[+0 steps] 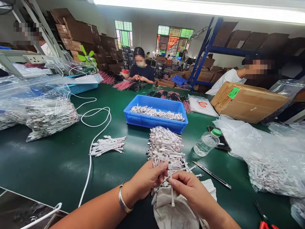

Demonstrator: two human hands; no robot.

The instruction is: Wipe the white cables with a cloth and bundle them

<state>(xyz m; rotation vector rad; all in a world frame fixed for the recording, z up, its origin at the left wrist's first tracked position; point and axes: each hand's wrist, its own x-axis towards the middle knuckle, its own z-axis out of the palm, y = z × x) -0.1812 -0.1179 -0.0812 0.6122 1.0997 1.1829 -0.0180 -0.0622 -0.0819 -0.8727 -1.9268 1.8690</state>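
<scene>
My left hand point(149, 179) is closed round a bundle of short white cable pieces with metal ends point(160, 163), just above the green table. My right hand point(188, 190) pinches one white cable piece point(172, 192) that hangs down over a crumpled white cloth point(176, 210). Just beyond my hands lies a big heap of the same white cable pieces point(165, 144). A smaller, tidier bunch of them point(107, 145) lies to the left. A silver bangle sits on my left wrist.
A blue bin point(156, 120) holds more cable pieces. A small clear bottle point(206, 142) and tweezers point(211, 174) lie to the right, with plastic bags of parts point(274, 168) and a cardboard box point(247, 101). A white cord point(91, 146) crosses the table. Two people sit at the far side.
</scene>
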